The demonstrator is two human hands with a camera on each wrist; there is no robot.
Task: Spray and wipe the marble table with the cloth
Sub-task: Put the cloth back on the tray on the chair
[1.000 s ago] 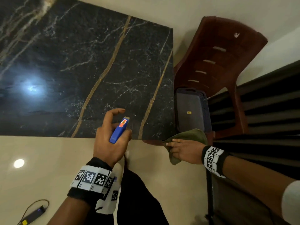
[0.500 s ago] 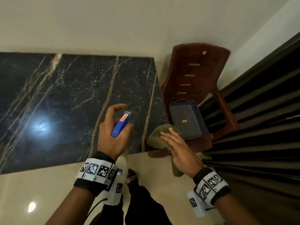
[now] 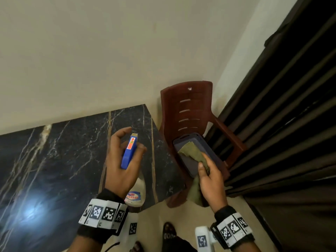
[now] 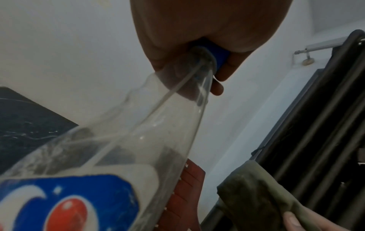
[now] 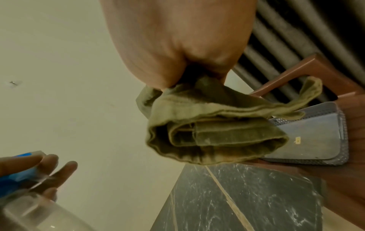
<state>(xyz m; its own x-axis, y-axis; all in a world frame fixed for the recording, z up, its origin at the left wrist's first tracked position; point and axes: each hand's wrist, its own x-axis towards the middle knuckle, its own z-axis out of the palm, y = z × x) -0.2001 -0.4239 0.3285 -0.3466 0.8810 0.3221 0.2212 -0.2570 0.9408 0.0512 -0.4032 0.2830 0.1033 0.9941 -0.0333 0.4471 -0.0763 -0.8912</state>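
My left hand [image 3: 125,157] grips a clear spray bottle [image 3: 135,191] with a blue trigger head [image 3: 129,151] above the right end of the black marble table [image 3: 63,157]. In the left wrist view the fingers wrap the blue neck [image 4: 219,57] of the bottle [image 4: 138,148]. My right hand [image 3: 209,177] holds an olive-green cloth [image 3: 192,153] bunched up over the chair, right of the table. The right wrist view shows the cloth [image 5: 213,134] hanging folded from the hand [image 5: 177,43], with the table corner [image 5: 247,203] below it.
A brown plastic chair [image 3: 189,110] stands against the table's right end, with a grey tray [image 3: 190,166] on its seat. Dark curtains [image 3: 281,124] hang on the right. The wall [image 3: 91,51] runs behind the table. My feet [image 3: 169,231] are below on the pale floor.
The view has tilted up toward the wall. My right hand has lifted the cloth from the table's corner and now holds it over the chair's tray. The left hand keeps the bottle over the table.
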